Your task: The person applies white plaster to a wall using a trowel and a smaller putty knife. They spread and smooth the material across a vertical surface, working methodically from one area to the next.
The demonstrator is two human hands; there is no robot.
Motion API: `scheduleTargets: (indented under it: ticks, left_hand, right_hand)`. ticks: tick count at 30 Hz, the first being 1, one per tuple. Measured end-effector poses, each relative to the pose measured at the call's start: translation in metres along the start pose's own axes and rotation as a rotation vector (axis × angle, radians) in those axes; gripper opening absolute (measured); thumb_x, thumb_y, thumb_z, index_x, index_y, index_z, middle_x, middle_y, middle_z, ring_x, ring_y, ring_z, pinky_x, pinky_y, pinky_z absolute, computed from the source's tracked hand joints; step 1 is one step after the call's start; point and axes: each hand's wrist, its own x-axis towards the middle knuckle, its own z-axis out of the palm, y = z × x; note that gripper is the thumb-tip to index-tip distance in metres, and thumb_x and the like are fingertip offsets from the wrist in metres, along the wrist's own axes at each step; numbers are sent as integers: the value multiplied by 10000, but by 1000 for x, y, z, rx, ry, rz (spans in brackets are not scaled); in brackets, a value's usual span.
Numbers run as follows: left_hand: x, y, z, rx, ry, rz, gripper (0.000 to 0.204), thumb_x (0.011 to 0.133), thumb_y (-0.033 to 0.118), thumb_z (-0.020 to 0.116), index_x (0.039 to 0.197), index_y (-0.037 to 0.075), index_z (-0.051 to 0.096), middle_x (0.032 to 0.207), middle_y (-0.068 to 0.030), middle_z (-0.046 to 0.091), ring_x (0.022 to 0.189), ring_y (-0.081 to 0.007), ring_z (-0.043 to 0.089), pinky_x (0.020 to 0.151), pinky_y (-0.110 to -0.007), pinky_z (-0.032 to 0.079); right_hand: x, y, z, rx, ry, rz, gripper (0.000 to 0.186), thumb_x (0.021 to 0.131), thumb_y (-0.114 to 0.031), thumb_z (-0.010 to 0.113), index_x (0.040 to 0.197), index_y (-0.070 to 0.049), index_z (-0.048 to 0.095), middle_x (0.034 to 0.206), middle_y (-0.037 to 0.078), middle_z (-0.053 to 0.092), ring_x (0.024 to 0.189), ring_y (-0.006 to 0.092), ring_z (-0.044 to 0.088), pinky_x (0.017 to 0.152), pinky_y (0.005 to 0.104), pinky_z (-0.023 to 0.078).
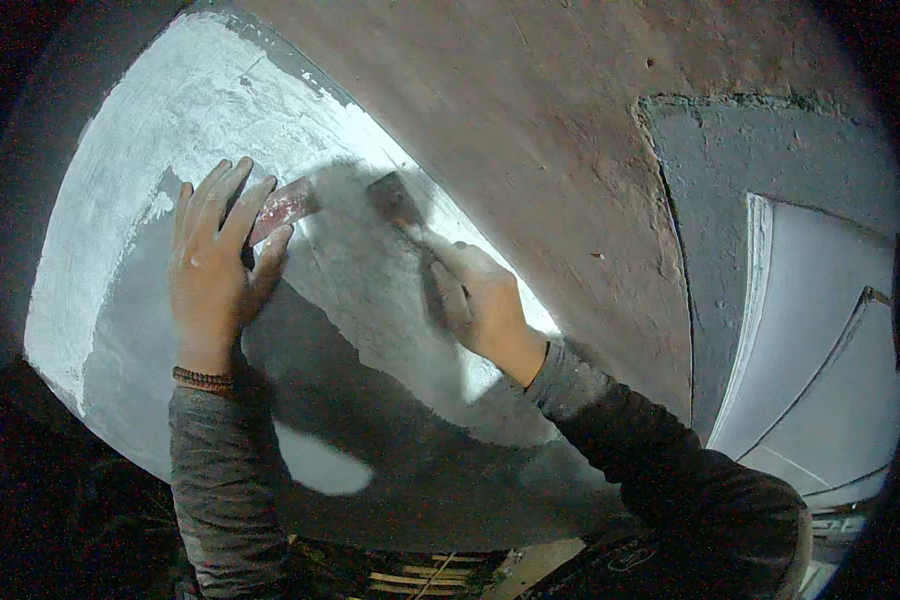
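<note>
**A:** What are the two hands doing?

**B:** Both are raised against a wall. The left hand has its fingers stretched out and close together, with a reddish scraper blade pinned under the fingertips and thumb. The blade sticks out to the right of the fingers, flat on the white plastered patch.

**A:** And the other hand?

**B:** The right hand is curled closed around the handle of a putty knife. Its blade points up and to the left, lying against the plaster close to the scraper but not touching it.

**A:** What surrounds them?

**B:** The plaster is bright white, with the hands' dark shadows lying across it. To its right is bare brownish wall, then a grey cement patch. A beaded bracelet sits on the left wrist, and both forearms wear grey sleeves.
</note>
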Motion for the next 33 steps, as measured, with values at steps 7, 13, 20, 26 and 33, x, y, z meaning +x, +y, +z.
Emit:
scheduleTargets:
  ticks: [7, 13, 20, 26, 33]
  left_hand:
    - [0, -1, -2, -5, -33, 11, 496, 896, 253, 743, 1370, 160, 630, 1499, -82, 552, 1410, -333, 489, 1212, -536, 328]
    - [0, -1, -1, 10, -15, -2, 507, 849, 261, 771, 1333, 182, 644, 1466, -70, 570, 1404, -312, 495, 1212, -561, 322]
    - [0, -2, -5, 4, -47, -10, 513, 845, 256, 752, 1337, 172, 636, 1472, -68, 560, 1414, -303, 482, 1226, -553, 307]
    - [-1, -1, -8, -41, -66, -32, 544, 825, 181, 697, 1363, 153, 623, 1487, -92, 553, 1425, -333, 474, 1236, -567, 292]
    - [0, 1, -9, -51, -76, -44, 549, 808, 169, 695, 1351, 137, 615, 1488, -104, 546, 1431, -347, 462, 1237, -573, 284]
  right_hand:
    - [1, 6, 5, -2, 55, -56, 456, 959, -163, 587, 1413, -128, 559, 869, 193, 609, 763, 394, 618, 677, 494, 502]
    - [-4, 15, 5, -25, 54, 50, 401, 990, -119, 558, 1383, -65, 621, 890, 212, 640, 811, 382, 634, 746, 443, 503]
    - [3, 0, 2, 14, 138, 1, 388, 997, -148, 581, 1377, -89, 636, 881, 195, 646, 798, 395, 623, 755, 469, 501]
    - [50, -25, -15, -206, -39, -1, 469, 924, -185, 647, 1388, -120, 614, 888, 200, 637, 824, 411, 633, 742, 490, 507]
    - [95, -41, -20, -187, -120, -11, 325, 843, -270, 685, 1067, -36, 671, 923, 239, 645, 849, 455, 655, 742, 538, 528]
